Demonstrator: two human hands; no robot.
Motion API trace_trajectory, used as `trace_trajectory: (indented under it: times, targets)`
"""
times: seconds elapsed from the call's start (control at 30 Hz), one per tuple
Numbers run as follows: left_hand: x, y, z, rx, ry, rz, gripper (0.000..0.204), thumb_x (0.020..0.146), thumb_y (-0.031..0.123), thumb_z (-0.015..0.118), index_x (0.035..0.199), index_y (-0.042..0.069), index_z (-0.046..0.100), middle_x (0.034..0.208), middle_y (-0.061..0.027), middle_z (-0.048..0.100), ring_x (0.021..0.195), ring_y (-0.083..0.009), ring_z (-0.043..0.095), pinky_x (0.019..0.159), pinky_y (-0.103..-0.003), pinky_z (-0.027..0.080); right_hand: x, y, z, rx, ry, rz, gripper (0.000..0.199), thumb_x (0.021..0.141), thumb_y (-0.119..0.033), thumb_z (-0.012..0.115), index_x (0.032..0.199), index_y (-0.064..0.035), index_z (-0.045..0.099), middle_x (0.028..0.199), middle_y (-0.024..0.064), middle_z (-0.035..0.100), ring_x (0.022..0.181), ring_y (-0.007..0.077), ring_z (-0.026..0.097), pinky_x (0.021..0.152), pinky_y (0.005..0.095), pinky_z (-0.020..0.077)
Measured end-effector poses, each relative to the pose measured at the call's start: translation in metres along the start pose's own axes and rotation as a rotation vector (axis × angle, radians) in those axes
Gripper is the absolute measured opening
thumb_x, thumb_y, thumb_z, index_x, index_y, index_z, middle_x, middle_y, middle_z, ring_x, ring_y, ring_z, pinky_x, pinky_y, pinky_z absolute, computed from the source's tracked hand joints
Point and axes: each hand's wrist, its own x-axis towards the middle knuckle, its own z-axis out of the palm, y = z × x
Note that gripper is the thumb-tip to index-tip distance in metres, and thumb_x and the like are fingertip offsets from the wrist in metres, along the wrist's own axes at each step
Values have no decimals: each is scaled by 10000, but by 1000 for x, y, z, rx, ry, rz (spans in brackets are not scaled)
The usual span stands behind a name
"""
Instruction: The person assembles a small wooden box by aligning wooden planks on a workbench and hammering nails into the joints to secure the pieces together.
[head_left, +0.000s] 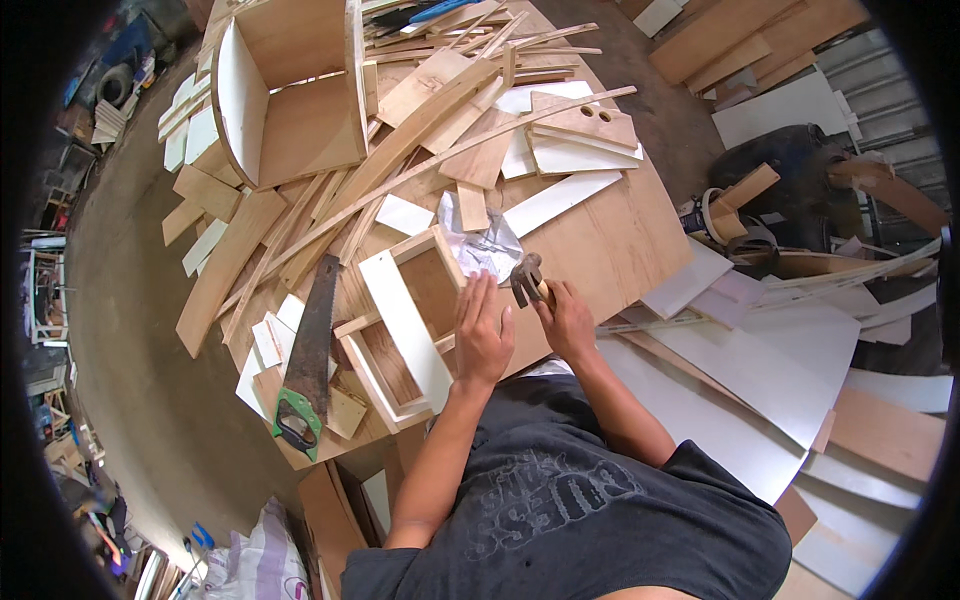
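The small wooden frame point(407, 330) lies on the near part of the worktable point(640, 245), a white board running lengthwise across its open bays; I take it as the clock's centre, with twelve straight ahead of the person. It looks light and stiff, though thin rails like these could split or rack at the corners, and the white face may be a bit slick, so I'd grasp it by the outer rails rather than the board. At three o'clock, the left hand point(484, 335) is open, palm down, fingers stretched along the frame's edge; how hard it presses, I can't tell. Just beyond, toward two, the right hand point(566, 318) is closed round the hammer's wooden handle, close beneath the head. That claw hammer point(527, 279) should feel head-heavy, steady up there, and swing freer if held lower. A crumpled plastic bag point(484, 242) sits near one o'clock, flimsy stuff. The handsaw point(313, 345) lies at nine, its green grip toward eight. At eleven stands an open wooden cabinet point(305, 105) amid loose strips, and between one and two a board with two holes point(585, 122). Past the table, around three, large white sheets point(765, 365) are piled.
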Motion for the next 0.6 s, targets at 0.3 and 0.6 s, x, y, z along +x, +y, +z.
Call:
trace_trajectory:
  times: [0.3, 0.6]
  targets:
    - [-10, 5, 107, -35, -133, -221, 547, 972, 0, 603, 1509, -89, 542, 1547, -286, 559, 1467, -436, 516, 1224, -465, 434, 64, 152, 6, -87, -46, -125, 383, 908, -116, 752, 1282, -109, 670, 1115, 151, 645, 1019, 400, 675, 839, 520, 561]
    - [-4, -4, 156, 176, 85, -337, 663, 916, 9, 611, 1568, -47, 503, 1650, -258, 457, 1548, -438, 409, 1284, -512, 339, 95, 193, -5, 59, -107, -330, 439, 855, -36, 758, 1280, -93, 662, 1183, 155, 618, 1117, 385, 608, 966, 497, 502]
